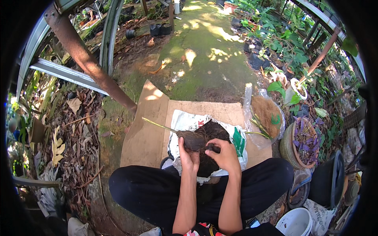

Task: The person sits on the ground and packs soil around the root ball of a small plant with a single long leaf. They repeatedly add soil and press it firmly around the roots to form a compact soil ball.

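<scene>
My left hand [189,159] cups a dark pot-shaped clump [193,141] wrapped in brown fibres. A pale green stem [159,124] sticks out of its far left side. Between the thumb and fingers of my right hand [224,153] is a lump of dark soil [213,148], close beside the clump. Below both hands lies an opened white sack [178,118] with printing on it, holding dark soil [220,129]. The sack rests on a flattened cardboard sheet [144,138] before my crossed legs.
To the right, a clear plastic bag [261,143] holds brown coir fibre [265,113], with cut green stems [260,126] alongside. Beyond it stand a clay pot [291,144] of purple plants and a white bucket [295,222]. A rusty post [88,65] slants down at the left.
</scene>
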Available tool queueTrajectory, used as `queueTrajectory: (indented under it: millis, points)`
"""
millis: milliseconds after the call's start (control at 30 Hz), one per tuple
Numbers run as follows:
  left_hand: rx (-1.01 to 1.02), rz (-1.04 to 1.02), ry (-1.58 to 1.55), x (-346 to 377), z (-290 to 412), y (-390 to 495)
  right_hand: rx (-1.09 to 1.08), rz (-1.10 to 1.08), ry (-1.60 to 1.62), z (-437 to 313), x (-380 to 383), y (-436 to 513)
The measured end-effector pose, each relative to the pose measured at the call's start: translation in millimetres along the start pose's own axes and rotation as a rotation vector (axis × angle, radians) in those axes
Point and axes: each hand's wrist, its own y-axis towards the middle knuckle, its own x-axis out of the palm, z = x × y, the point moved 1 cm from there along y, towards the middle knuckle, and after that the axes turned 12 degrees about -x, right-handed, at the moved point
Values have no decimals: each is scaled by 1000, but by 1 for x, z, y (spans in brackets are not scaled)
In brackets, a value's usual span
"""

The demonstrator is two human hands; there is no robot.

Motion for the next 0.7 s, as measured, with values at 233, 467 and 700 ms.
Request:
queueTrajectory:
  millis: [233,467,700]
  points:
    - [-4,-21,-59,-15,-17,6,-300,-111,69,-21,16,-12]
    - [77,40,58,-6,-28,9,-284,-61,113,-11,15,-21]
    - [27,1,57,-6,-38,12,-109,-14,288,5,4,-17]
